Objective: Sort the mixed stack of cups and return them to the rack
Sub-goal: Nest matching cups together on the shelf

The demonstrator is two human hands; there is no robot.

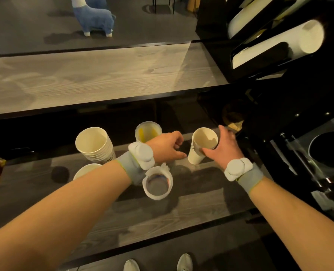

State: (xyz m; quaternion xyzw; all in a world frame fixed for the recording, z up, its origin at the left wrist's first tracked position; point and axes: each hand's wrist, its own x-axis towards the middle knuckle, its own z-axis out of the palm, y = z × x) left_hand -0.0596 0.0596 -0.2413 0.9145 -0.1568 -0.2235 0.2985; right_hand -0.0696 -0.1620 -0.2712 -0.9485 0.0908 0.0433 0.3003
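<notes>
Right hand (225, 147) grips paper cup (195, 158), left hand (166, 147) beside.

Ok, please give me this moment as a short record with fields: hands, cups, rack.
right hand: grips the tall paper cup near its rim
left hand: fingers curled beside that cup; cannot tell if it holds anything
paper cup stack: left on the dark counter, leaning
translucent cup: behind the left hand, yellow marks
clear plastic cup: nearest the person
rack: upper right, holds white cup stacks
</notes>
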